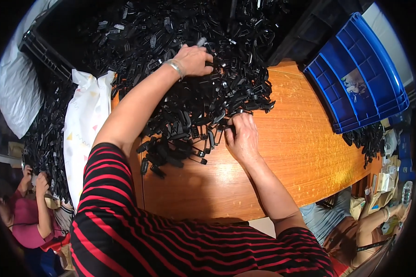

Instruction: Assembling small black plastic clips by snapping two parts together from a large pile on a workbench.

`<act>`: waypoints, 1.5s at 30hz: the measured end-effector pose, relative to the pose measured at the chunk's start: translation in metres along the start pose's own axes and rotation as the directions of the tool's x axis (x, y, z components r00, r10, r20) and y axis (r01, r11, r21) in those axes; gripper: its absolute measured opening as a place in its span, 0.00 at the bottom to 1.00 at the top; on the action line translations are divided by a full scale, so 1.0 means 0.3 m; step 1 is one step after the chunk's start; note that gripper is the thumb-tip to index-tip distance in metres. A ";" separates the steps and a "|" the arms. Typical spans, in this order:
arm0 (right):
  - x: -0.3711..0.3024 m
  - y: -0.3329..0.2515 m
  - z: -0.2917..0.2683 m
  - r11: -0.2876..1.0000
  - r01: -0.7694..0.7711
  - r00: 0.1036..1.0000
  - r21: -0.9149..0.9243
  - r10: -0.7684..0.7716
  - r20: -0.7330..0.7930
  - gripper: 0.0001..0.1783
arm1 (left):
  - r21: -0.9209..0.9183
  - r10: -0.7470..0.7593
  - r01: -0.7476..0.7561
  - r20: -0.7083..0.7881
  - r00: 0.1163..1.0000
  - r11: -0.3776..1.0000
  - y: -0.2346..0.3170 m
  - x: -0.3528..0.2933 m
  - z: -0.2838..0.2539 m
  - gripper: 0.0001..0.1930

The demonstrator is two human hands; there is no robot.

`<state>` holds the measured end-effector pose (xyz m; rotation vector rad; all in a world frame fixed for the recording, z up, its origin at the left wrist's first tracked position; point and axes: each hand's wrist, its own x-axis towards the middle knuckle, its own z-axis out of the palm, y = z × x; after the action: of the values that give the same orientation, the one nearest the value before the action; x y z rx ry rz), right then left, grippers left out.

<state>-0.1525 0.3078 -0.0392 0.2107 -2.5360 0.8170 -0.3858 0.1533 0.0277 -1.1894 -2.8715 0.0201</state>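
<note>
A large heap of small black plastic clip-like pieces covers the far and middle part of the wooden table. My left hand, with a bracelet at the wrist, reaches over the heap, palm down. Its fingertips are partly hidden, and a blurred greyish piece lies just beyond them. At the heap's near right edge, my right hand rests by the tabletop with its fingers curled against a black plastic piece. Several loose pieces lie on the wood nearer to me.
A tilted blue plastic crate stands at the right, with more black pieces beneath it. A white patterned bag is beside my left arm. Black crates border the heap. Other people sit at the lower left and lower right.
</note>
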 end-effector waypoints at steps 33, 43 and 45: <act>0.011 0.026 0.011 0.999 0.045 0.998 -0.007 -0.046 -0.034 0.11 | -0.025 0.024 -0.026 -0.055 0.998 0.999 0.241 -0.142 -0.042 0.19; -0.010 0.037 0.022 0.958 0.243 0.964 -0.151 -0.255 -0.072 0.13 | -0.154 -0.017 -0.014 -0.199 0.980 0.988 0.439 -0.489 0.005 0.17; -0.034 0.034 0.000 0.969 0.210 0.977 -0.132 -0.214 -0.012 0.13 | -0.208 -0.012 -0.026 -0.182 0.983 0.978 0.468 -0.543 0.015 0.17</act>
<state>-0.1463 0.3162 -0.0494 0.4175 -2.4772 0.5666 -0.1715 0.1374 0.0156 -1.1634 -2.7608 -0.3810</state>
